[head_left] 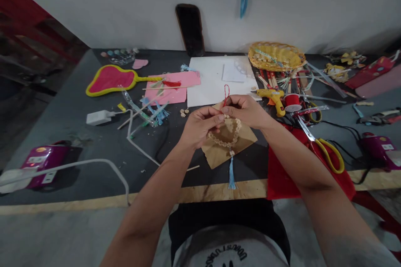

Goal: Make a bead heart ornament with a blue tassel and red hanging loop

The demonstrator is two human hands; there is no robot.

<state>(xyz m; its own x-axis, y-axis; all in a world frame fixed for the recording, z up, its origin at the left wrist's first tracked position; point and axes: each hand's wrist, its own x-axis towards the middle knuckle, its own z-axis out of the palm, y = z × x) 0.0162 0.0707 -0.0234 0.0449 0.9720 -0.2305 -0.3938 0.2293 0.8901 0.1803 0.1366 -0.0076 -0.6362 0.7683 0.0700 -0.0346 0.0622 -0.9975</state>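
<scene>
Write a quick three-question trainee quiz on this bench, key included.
1. True or false: the left hand and right hand are both above the light-blue tassel.
2. Which lies nearest the yellow glue gun: (a) phone, (b) red spool, (c) pink paper?
3. What colour is the cord looping up beyond the beaded loop?

Key: 1 true; 2 b; 3 red.

Beyond the left hand (202, 127) rises a plain pale wall (134, 12). A dark table (100, 145) with a wooden edge (216, 192) spreads beneath that hand, gray floor (62, 233) below. Far to the hand's left, dimly lit, stands a red frame (23, 4), possibly furniture.
</scene>
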